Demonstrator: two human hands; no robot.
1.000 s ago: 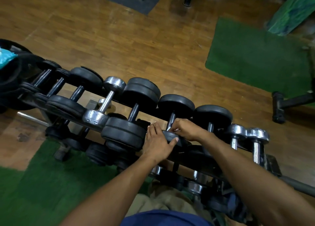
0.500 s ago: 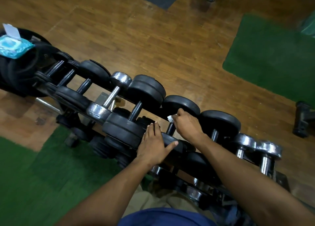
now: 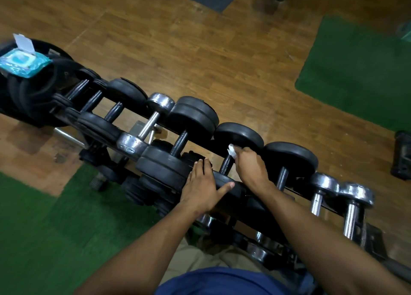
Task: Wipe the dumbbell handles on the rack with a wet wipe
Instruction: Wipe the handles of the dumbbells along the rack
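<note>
A row of black and chrome dumbbells lies across a dark rack (image 3: 329, 210) that runs from upper left to lower right. My right hand (image 3: 250, 164) is closed around the far end of one black dumbbell's handle (image 3: 225, 167), pinching a white wet wipe (image 3: 232, 150) against it just below the far weight head (image 3: 239, 135). My left hand (image 3: 201, 188) lies flat, fingers together and thumb spread, on the near head of that same dumbbell. Part of the handle is hidden under my right hand.
An open blue wet wipe pack (image 3: 23, 62) rests on stacked black weight plates (image 3: 33, 90) at the far left. Green mats (image 3: 360, 79) lie on the wooden floor (image 3: 178, 50). More dumbbells sit on the lower tier (image 3: 258, 250). A dark bench foot (image 3: 402, 155) stands at right.
My right hand has slid with the wipe up the handle from its near end toward the far weight head. My left hand has stayed on the near head. The view has shifted left.
</note>
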